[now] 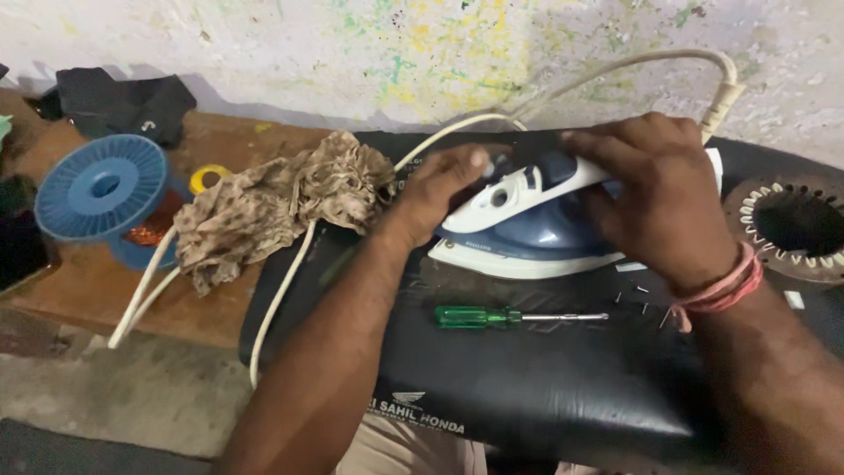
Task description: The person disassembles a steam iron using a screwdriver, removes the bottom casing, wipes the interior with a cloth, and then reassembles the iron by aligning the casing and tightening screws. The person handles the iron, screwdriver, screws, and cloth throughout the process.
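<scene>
far left, a dark object cut off by the frame edge, too little showing to name. next, a blue wire spool (104, 189) lying on the wooden bench (220, 308), coppery winding just visible beneath its flange; behind it a crumpled black cloth (123, 101) and a yellow tape roll (208, 178), half hidden by a mottled brown rag (272, 207). white power cord (281, 290) looping off the bench edge and back behind the hands. centre, on a black padded cushion (545, 387), a blue and white electric iron (527, 224), soleplate down, handle partly covered. left hand (444, 189) wrapped loosely about the iron's nose end, thumb on top; right hand (659, 198) spread flat over the rear of the handle, fingers curled down onto it, pink thread band at the wrist. just in front of the iron, a green-handled screwdriver (514, 316) and a few small screws (637, 299), hard to count. far right, a motor stator (796, 224), cut off.
</scene>
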